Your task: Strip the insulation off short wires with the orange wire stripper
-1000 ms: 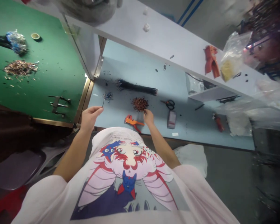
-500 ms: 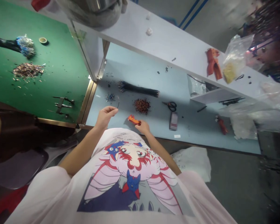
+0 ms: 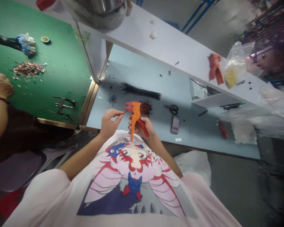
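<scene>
My left hand (image 3: 111, 122) pinches a thin dark wire (image 3: 125, 112) between thumb and fingertips. The wire's far end reaches the jaws of an orange and red wire stripper (image 3: 136, 113); whether the jaws grip it I cannot tell. My right hand (image 3: 144, 126) is wrapped round the stripper's handles, which point down toward my shirt. Behind the stripper lies a pile of short copper-coloured scraps (image 3: 146, 108), partly covered by the tool. Beyond it a bundle of black wires (image 3: 142, 91) rests on the light blue table (image 3: 189, 94).
Black-handled scissors (image 3: 173, 109) and a blurred-out rectangular item (image 3: 175, 124) lie to the right. A small pile of blue and silver bits (image 3: 112, 100) sits on the left. A co-worker's hand (image 3: 1, 85) is over the green table (image 3: 61, 56). A white shelf (image 3: 180, 47) spans the back.
My right hand has raised the wire stripper and turned it upright, its jaws now at the wire. My left hand has shifted slightly right. A co-worker's hand has come in at the left.
</scene>
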A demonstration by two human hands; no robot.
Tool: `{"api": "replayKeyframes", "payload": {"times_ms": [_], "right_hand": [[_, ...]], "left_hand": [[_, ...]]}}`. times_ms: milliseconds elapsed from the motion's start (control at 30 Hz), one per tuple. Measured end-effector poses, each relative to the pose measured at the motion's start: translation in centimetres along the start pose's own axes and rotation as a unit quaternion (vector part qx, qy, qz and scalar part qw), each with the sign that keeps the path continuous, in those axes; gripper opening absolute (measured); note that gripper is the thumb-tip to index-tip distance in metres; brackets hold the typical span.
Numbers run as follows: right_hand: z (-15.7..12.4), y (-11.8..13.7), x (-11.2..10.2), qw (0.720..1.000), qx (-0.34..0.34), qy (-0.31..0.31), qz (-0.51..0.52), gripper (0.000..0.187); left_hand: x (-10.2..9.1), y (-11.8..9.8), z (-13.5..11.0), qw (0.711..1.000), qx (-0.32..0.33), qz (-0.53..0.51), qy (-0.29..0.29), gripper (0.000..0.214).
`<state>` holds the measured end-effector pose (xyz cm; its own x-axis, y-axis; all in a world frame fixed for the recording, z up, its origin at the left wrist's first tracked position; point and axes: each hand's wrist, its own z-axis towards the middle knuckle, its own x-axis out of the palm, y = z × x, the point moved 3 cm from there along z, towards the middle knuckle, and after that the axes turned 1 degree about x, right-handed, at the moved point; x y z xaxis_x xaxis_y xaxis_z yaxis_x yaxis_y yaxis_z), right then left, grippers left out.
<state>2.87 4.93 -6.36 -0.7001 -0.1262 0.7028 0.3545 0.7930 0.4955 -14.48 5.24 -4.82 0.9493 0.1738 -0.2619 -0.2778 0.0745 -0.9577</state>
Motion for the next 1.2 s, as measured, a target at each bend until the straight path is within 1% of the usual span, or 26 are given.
{"api": "replayKeyframes", "payload": {"times_ms": [67, 133, 233, 333, 400, 600, 767, 867, 1000, 1200], "right_hand": [[-0.6, 0.1, 0.8, 1.000, -0.003, 0.017, 0.012, 0.035], [-1.1, 0.2, 1.2, 0.999, -0.016, 0.029, 0.013, 0.032], [-1.7, 0.2, 1.6, 0.998, -0.027, 0.047, 0.012, 0.036], [-2.1, 0.3, 2.0, 0.998, -0.032, 0.060, 0.019, 0.039], [-2.3, 0.3, 2.3, 0.997, -0.032, 0.064, 0.022, 0.040], [-2.5, 0.1, 2.9, 0.996, -0.030, 0.085, 0.017, 0.042], [-2.7, -0.1, 3.0, 0.993, -0.035, 0.112, 0.026, 0.041], [-2.8, -0.3, 3.0, 0.992, -0.034, 0.120, 0.037, 0.040], [-2.8, -0.3, 2.8, 0.993, -0.031, 0.111, 0.032, 0.040], [-3.0, -0.2, 2.7, 0.993, -0.037, 0.112, 0.029, 0.037]], "left_hand": [[-0.1, -0.7, -0.1, 0.999, 0.042, 0.023, -0.012, 0.010], [-0.4, -1.1, -0.1, 0.996, 0.067, 0.042, -0.029, 0.009], [-0.8, -1.6, 0.1, 0.993, 0.083, 0.052, -0.062, 0.008], [-0.9, -2.1, 0.1, 0.992, 0.099, 0.047, -0.069, 0.007], [-0.6, -2.4, -0.1, 0.991, 0.114, 0.045, -0.058, 0.007], [0.8, -2.8, -1.1, 0.989, 0.141, 0.039, 0.009, 0.009], [1.1, -3.0, -1.2, 0.985, 0.161, 0.039, 0.042, 0.014], [1.1, -3.1, -1.2, 0.985, 0.161, 0.037, 0.053, 0.015], [1.4, -3.1, -1.3, 0.986, 0.152, 0.030, 0.064, 0.016], [1.9, -3.2, -1.1, 0.984, 0.156, 0.028, 0.078, 0.018]]}}
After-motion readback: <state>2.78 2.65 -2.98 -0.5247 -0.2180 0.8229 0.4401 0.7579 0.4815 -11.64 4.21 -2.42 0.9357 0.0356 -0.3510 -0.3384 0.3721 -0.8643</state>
